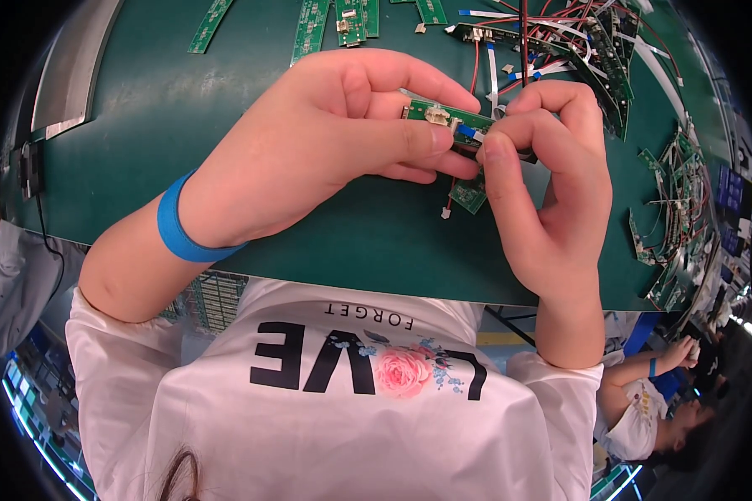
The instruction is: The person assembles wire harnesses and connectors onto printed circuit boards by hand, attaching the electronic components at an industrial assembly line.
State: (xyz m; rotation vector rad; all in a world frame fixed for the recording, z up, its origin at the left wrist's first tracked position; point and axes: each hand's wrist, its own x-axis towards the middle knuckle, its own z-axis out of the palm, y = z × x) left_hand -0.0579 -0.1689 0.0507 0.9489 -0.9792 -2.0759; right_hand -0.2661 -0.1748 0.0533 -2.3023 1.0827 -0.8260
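My left hand (351, 125), with a blue band round its wrist, grips a small green circuit board (464, 115) between thumb and fingers. A cream connector stands on that board's top side. My right hand (551, 159) is closed in a pinch at the board's right end, on a white flat ribbon cable (479, 135) with a blue end. That blue end lies at a small connector on the board; whether it is seated I cannot tell. Just below the fingers, another piece of green board (468, 196) shows, beside a thin red wire with a white plug (446, 214).
Several green boards (311, 29) lie along the table's far edge. At the far right is a tangle of boards, red wires and ribbon cables (560, 50). More wired boards (673, 200) sit at the right edge. A metal tray (79, 67) stands far left; a co-worker (647, 409) is at lower right.
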